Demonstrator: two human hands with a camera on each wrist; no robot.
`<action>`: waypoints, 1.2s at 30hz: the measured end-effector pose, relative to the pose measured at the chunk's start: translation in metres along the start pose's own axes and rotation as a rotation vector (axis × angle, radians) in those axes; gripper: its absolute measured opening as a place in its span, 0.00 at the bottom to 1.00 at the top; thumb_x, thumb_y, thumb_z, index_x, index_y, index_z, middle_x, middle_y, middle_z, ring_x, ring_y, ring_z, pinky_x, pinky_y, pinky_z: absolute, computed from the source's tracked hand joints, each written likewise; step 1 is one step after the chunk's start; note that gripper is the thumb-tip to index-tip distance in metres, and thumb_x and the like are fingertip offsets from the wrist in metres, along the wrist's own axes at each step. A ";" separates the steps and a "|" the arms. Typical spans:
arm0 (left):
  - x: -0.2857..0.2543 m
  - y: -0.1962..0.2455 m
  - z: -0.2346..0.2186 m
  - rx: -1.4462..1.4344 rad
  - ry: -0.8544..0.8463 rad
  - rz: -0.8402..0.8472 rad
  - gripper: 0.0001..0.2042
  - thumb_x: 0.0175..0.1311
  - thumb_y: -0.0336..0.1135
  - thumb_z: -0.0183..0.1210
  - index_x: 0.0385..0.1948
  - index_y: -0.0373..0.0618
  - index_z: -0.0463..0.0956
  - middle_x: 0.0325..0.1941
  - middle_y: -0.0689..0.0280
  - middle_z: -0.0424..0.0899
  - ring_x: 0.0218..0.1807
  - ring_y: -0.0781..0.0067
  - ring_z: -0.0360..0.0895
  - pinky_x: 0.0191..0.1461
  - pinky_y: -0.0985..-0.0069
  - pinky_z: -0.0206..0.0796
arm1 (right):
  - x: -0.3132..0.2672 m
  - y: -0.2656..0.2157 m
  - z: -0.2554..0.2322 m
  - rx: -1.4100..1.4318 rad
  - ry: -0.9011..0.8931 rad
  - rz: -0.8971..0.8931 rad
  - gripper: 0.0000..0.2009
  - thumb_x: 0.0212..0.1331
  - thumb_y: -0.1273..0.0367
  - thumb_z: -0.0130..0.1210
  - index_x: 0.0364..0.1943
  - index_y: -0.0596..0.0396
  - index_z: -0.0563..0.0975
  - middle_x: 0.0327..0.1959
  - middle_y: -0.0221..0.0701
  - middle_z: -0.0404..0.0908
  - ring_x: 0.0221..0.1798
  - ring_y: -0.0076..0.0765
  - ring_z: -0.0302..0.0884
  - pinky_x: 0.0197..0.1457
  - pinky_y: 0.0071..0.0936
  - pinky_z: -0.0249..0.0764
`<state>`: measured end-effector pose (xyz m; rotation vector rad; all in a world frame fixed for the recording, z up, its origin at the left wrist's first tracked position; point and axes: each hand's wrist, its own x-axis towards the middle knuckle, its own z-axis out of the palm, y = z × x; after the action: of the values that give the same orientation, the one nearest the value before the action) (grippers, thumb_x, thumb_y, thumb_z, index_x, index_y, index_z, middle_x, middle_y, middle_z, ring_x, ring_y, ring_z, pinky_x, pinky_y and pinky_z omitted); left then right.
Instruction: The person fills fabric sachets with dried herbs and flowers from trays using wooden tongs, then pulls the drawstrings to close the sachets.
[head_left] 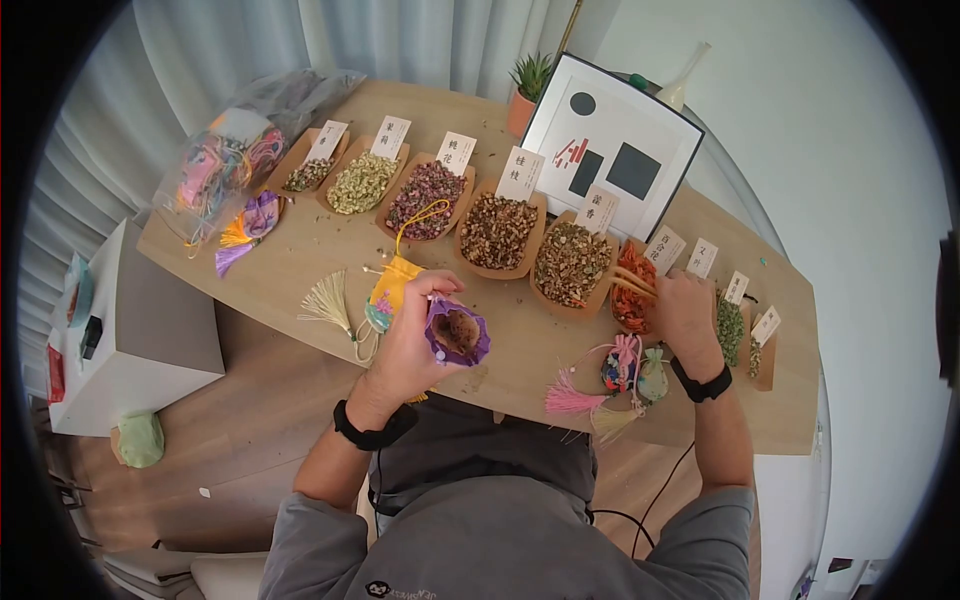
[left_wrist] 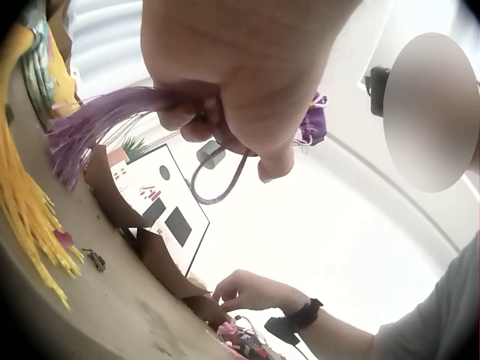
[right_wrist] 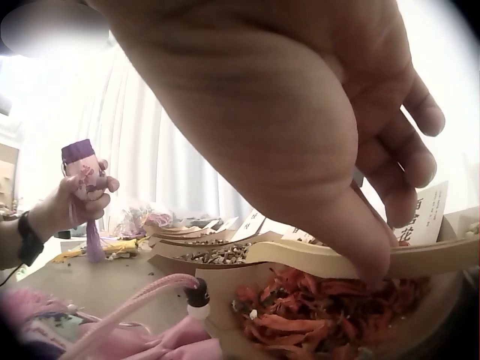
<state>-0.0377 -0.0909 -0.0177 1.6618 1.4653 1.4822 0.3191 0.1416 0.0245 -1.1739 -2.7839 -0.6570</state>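
Observation:
My left hand (head_left: 402, 335) grips a purple drawstring pouch (right_wrist: 76, 151) upright, its mouth spread wide; in the head view dark crumbs show inside. A purple tassel (left_wrist: 105, 124) hangs below that hand. On the other side, my right hand (head_left: 688, 315) holds light wooden tongs (right_wrist: 442, 256), the thumb pressed along one arm. The tongs lie low over orange-red dried petals (right_wrist: 300, 322) in a brown paper tray. My right fingertips are partly hidden behind the palm in the right wrist view.
Trays of dried herbs, such as rosebuds (head_left: 428, 198), curve across the table with labelled cards. Small sachets (head_left: 622, 365) with tassels lie by my right forearm. A yellow sachet (head_left: 395, 280) lies behind my left hand. A framed picture (head_left: 615, 140) and plastic bag (head_left: 230, 165) stand behind.

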 end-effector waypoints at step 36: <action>-0.047 0.004 -0.080 0.257 -0.149 -0.262 0.40 0.54 0.30 0.82 0.70 0.42 0.68 0.74 0.50 0.81 0.68 0.49 0.86 0.66 0.60 0.81 | 0.169 -0.279 -0.049 1.042 -0.266 -0.272 0.12 0.71 0.65 0.63 0.45 0.62 0.83 0.43 0.50 0.88 0.49 0.61 0.89 0.53 0.52 0.83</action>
<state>-0.1013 -0.1581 -0.0092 1.6072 1.7685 1.0440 -0.0002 0.0620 0.0027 -0.6653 -2.7795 0.9325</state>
